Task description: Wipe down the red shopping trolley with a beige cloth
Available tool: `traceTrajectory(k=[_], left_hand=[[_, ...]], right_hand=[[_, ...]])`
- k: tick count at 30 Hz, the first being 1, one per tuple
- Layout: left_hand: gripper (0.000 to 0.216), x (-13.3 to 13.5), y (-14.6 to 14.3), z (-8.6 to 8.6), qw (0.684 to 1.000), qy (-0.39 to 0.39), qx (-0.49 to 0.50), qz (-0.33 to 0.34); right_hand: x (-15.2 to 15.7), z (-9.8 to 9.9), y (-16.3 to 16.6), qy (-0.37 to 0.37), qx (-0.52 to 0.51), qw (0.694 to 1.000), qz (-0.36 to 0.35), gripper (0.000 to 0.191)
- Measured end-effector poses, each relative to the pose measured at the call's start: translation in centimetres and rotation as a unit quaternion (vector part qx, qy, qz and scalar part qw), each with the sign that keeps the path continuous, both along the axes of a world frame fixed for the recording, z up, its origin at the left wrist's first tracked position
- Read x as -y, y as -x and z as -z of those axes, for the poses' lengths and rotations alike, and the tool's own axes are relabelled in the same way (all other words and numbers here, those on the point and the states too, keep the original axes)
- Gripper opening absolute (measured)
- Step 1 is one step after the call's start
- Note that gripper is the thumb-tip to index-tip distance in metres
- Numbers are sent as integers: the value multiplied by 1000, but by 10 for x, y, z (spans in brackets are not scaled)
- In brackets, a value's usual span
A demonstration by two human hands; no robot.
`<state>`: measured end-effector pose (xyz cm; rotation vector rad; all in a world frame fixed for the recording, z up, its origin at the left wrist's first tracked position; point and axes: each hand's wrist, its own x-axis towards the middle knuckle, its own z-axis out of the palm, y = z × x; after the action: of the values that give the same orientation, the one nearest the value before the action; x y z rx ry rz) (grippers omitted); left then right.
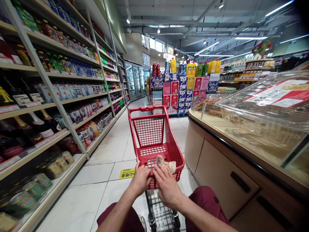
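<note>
A red plastic shopping cart [151,153] stands between my knees, its small end towards me and its push handle at the far end. My left hand [141,176] is closed on the near left corner of its rim, thumb lying along the side edge. My right hand [166,182] is at the near rim, its fingers pressed over a crumpled, pale beige cloth [172,165]. Parts of the cloth stick out past the fingertips, inside the basket. What lies under the right palm is hidden. The basket's grid walls and red flap are visible beyond.
Tall drink shelves [79,77] run along the left. A wooden display counter [217,154] with clear plastic covers stands close on the right. Stacked drink cartons [174,93] are ahead, with glass-door fridges [136,77] behind. A yellow floor sticker [127,173] lies left of the cart.
</note>
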<state>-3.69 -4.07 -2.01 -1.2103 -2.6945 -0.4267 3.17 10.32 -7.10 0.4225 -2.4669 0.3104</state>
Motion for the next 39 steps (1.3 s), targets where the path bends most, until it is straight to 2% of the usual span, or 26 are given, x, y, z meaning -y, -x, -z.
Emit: traceTrajectory(k=[2, 5, 7, 9, 12, 15, 18, 20, 22, 24, 27, 30, 33, 36, 39], left_hand=[[7, 0, 1, 2, 1000, -5, 4, 2], [10, -3, 0, 6, 1000, -19, 13, 5], [12, -6, -2, 8, 1000, -27, 12, 9], [12, -7, -3, 10, 1000, -27, 7, 11], [10, -3, -2, 8, 1000, -18, -2, 14], [9, 4, 1, 5, 1000, -10, 1, 17], [9, 6, 3, 4, 1000, -9, 9, 15], [9, 4, 3, 4, 1000, -7, 12, 15], [9, 3, 3, 3, 1000, -4, 12, 16], [7, 4, 4, 2, 1000, 1, 13, 21], [5, 7, 6, 0, 999, 10, 22, 30], [4, 6, 8, 1, 999, 6, 27, 28], [6, 2, 9, 4, 1000, 3, 17, 16], [8, 2, 11, 4, 1000, 6, 9, 13], [8, 9, 14, -1, 1000, 16, 13, 16]], right_hand=[[-26, 0, -3, -5, -22, 1000, 20, 47], [-64, 3, -4, 44, -74, 995, 54, 38], [-63, 3, 2, 100, -95, 989, 51, 41], [-43, 2, 11, 135, -92, 986, 27, 46], [-23, 0, 19, 84, -55, 995, -26, 48], [-53, 2, 10, 7, -36, 999, -24, 48], [-85, 7, -1, 8, -62, 997, 42, 48], [-76, 10, -1, 32, -77, 995, 64, 50], [-49, 11, 4, 35, -86, 995, 35, 51], [-30, 11, 9, 5, -91, 996, -7, 52], [-46, 10, 4, -39, -86, 995, -20, 52], [-76, 11, -5, -26, -99, 994, 48, 54], [-60, 13, -1, 2, -126, 988, 87, 55], [-34, 13, 7, -23, -128, 991, 35, 52], [-52, 13, 1, -37, -115, 992, 26, 52]])
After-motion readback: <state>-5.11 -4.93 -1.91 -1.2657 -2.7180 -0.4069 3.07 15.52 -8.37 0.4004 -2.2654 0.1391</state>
